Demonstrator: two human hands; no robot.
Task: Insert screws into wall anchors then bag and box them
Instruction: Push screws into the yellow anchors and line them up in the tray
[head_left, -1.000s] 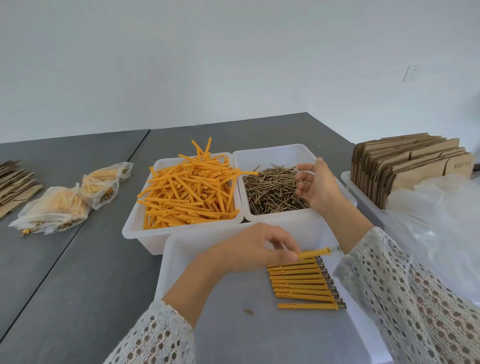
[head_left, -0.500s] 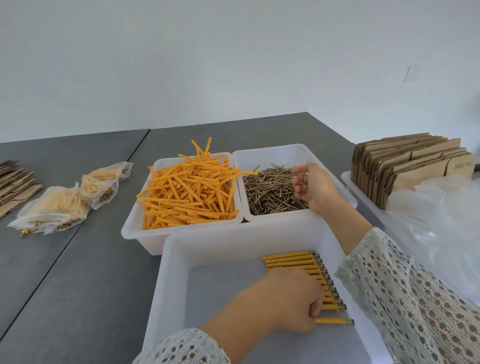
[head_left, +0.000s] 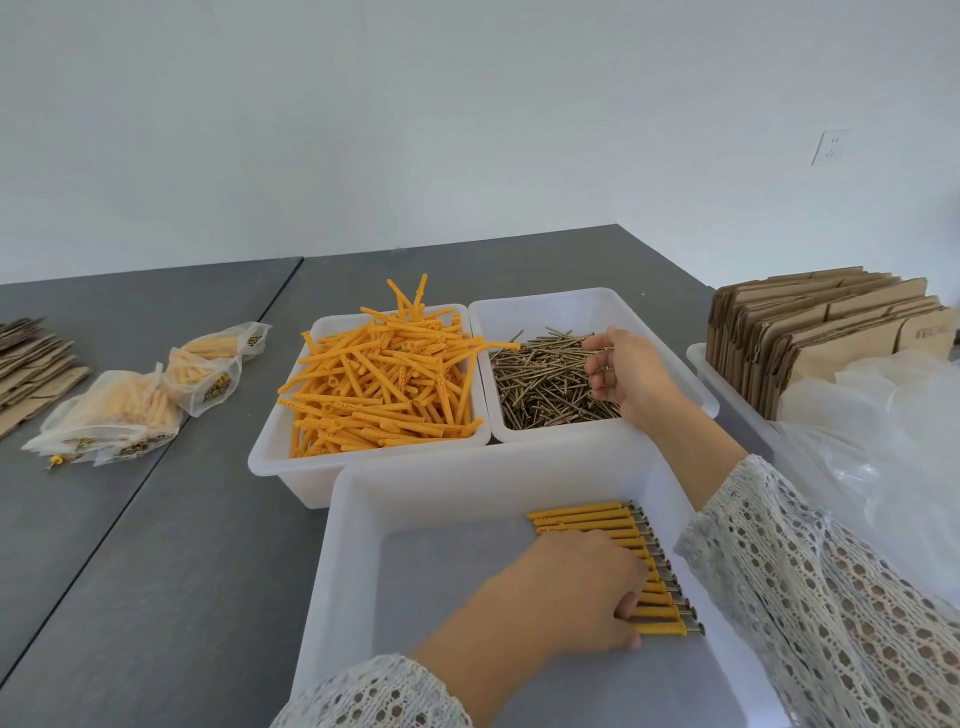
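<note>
so my left hand (head_left: 576, 592) is resting flat-ish on the row of assembled anchors (head_left: 587, 519), long axes running left-right under it, while my right hand (head_left: 626, 376), nearer the screws (head_left: 545, 384), pinches some directly below its fingers.

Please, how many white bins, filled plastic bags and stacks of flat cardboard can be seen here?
White bins: 4
Filled plastic bags: 3
Stacks of flat cardboard: 2
Total: 9
</note>
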